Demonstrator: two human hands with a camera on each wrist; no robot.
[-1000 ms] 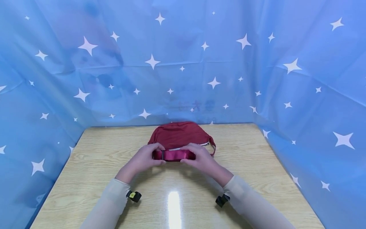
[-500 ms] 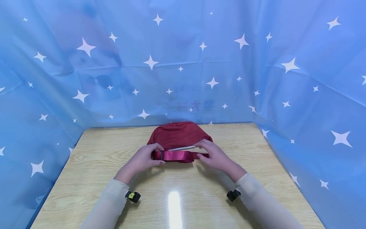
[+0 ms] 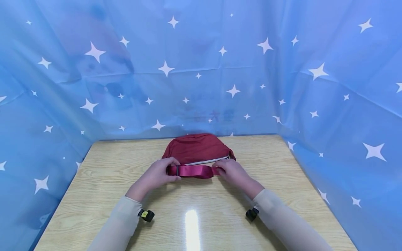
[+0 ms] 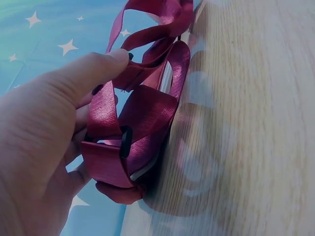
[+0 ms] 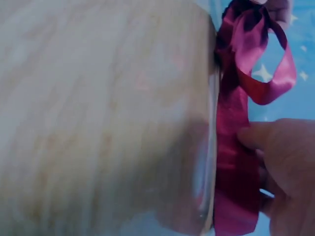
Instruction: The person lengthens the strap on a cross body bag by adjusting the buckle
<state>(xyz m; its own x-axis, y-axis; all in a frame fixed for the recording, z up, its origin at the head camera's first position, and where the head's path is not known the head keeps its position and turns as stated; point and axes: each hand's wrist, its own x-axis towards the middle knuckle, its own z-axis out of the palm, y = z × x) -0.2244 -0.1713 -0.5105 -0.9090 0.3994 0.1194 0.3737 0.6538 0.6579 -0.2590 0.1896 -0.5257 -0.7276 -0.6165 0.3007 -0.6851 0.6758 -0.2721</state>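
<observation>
A dark red fabric bag [image 3: 196, 148] with a pale zip [image 3: 205, 161] lies near the table's back edge. Along its front runs a shiny wine-red strap [image 3: 194, 170], folded into loops. My left hand [image 3: 154, 176] grips the folded strap at its left end, beside a black slider [image 3: 177, 170]. In the left wrist view the thumb presses the strap [image 4: 103, 110] near a black buckle part. My right hand [image 3: 233, 174] pinches the strap farther right, by the bag's right corner. The right wrist view shows its thumb on the flat strap [image 5: 236, 182], with a loop hanging above.
A pale wood-grain table [image 3: 125, 153] bears the bag. Blue cloth with white stars [image 3: 201, 69] hangs behind and along both sides. Black wrist cameras sit on both sleeves, and a bright light reflection [image 3: 192, 230] lies on the table front.
My right hand let go of the middle fold, went right along the strap, then came slightly back left and now pinches it. The left hand has stayed in place on the folded strap.
</observation>
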